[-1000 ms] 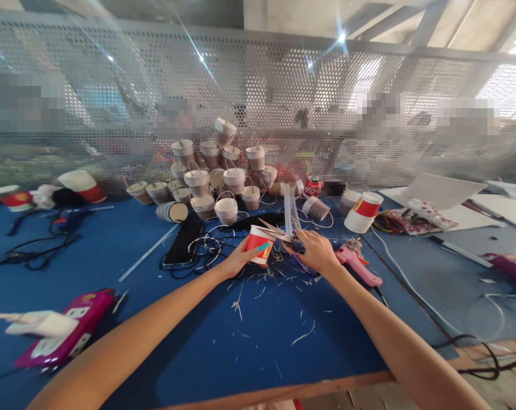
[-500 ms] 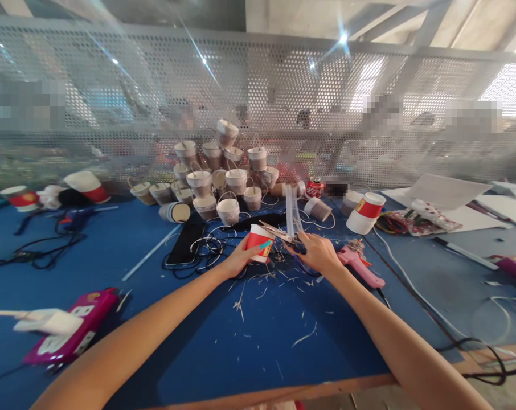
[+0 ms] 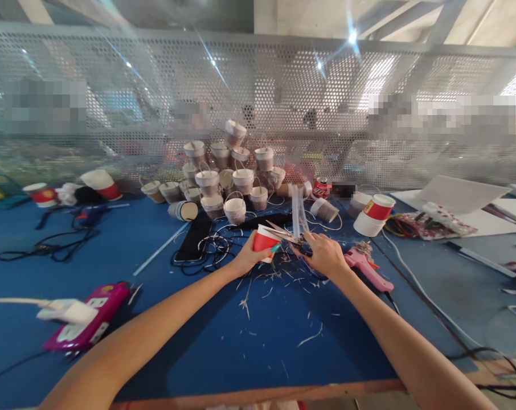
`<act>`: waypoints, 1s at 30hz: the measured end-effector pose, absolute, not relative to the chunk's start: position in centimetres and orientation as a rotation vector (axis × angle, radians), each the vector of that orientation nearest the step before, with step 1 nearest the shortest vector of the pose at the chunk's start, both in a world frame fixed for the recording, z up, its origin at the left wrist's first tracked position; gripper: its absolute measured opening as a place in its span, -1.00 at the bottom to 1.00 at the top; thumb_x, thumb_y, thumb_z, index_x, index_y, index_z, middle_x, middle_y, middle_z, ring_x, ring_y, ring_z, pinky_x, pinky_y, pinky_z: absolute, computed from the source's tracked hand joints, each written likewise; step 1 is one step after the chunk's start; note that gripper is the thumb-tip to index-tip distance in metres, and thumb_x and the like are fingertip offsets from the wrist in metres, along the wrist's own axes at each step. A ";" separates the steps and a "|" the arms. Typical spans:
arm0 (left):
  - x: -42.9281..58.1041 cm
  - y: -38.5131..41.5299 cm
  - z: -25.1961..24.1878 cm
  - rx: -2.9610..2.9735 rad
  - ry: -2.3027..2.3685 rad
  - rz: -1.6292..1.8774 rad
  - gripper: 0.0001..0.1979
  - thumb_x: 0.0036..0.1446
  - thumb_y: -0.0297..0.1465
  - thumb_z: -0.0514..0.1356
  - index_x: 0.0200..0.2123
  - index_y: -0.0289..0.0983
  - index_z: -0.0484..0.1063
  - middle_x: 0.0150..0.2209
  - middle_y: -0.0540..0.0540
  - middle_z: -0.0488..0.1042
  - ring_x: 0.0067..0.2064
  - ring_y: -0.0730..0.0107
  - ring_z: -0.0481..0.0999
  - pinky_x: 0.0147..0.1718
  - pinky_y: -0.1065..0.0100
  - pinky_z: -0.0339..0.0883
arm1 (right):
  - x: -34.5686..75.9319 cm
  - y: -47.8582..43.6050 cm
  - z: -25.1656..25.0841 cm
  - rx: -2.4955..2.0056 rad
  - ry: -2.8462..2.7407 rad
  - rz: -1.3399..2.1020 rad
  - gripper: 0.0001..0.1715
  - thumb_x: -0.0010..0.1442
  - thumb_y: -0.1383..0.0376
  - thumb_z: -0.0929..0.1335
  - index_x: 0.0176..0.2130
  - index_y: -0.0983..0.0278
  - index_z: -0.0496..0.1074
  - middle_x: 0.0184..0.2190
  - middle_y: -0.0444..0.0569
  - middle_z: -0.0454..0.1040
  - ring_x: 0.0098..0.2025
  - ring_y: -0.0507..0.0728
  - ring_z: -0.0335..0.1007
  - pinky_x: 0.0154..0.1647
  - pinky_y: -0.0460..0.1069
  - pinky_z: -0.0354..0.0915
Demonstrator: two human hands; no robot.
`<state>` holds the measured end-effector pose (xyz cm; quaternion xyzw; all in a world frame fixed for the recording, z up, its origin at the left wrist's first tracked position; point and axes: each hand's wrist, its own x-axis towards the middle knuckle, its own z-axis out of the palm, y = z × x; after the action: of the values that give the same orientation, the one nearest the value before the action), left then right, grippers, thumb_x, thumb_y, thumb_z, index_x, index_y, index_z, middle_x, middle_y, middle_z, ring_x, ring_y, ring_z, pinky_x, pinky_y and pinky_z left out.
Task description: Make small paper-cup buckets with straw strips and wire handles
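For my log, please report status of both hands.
Left hand: holding red cup. Right hand: holding scissors, blades open near rim. Black cables tangled close by.

Bright white lights (image 3: pixel 352 37) shone high ahead of you, spreading starry glare and bluish streaks across the perforated screen (image 3: pixel 258 85). More pale light came from the upper right. The blue tabletop (image 3: pixel 283 347) in front of you was moderately dim, with soft, dark shadows beside your arms (image 3: pixel 168 302). Your hands (image 3: pixel 327 254) appeared fairly clear; the background behind the screen was hazy, partly covered by pixelated blocks. Wide-angle distortion stretched your arms toward the lower corners, and the side edges looked smeared.
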<state>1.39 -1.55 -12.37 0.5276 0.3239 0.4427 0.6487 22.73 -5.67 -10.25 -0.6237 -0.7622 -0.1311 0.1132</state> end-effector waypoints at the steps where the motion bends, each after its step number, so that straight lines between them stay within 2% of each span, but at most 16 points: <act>1: 1.4 -1.6 -12.3 1.201 0.737 1.006 -0.29 -0.35 -0.22 0.45 -0.12 -0.29 0.24 -0.29 -0.04 0.43 -0.34 0.40 0.44 -0.37 0.35 0.35 | 22.8 -5.6 -10.3 -1.823 -2.236 -0.386 -0.42 0.24 -0.10 0.15 -0.14 0.30 0.38 -0.29 0.03 0.53 -0.22 0.19 0.43 -0.42 -0.03 0.12; 8: 1.5 -1.6 -12.3 1.233 0.758 0.977 -0.29 -0.35 -0.17 0.44 -0.13 -0.29 0.25 -0.33 -0.02 0.41 -0.41 0.46 0.40 -0.44 0.40 0.31 | 23.0 -5.5 -10.6 -1.778 -2.212 -0.424 -0.43 0.24 -0.10 0.16 -0.18 0.31 0.39 -0.35 0.02 0.53 -0.26 0.18 0.43 -0.44 -0.03 0.10; 17: 1.5 -1.6 -12.3 1.254 0.759 1.021 -0.31 -0.35 -0.18 0.44 -0.15 -0.28 0.23 -0.30 -0.03 0.40 -0.34 0.41 0.41 -0.38 0.37 0.34 | 22.8 -5.8 -9.9 -1.806 -2.229 -0.429 -0.44 0.24 -0.09 0.16 -0.17 0.31 0.39 -0.33 0.01 0.53 -0.25 0.18 0.43 -0.43 -0.03 0.10; 30: 1.1 -1.4 -12.4 1.370 0.778 1.048 -0.36 -0.29 -0.17 0.40 -0.18 -0.28 0.20 -0.33 0.00 0.37 -0.37 0.45 0.39 -0.40 0.39 0.35 | 22.8 -5.6 -10.6 -1.780 -2.216 -0.422 -0.42 0.24 -0.10 0.15 -0.21 0.31 0.41 -0.33 0.03 0.54 -0.26 0.18 0.43 -0.42 -0.04 0.12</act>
<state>1.09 -1.37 -12.42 0.5874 0.3336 0.4493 0.5846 22.85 -5.59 -10.56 -0.6139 -0.7642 -0.1456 0.1336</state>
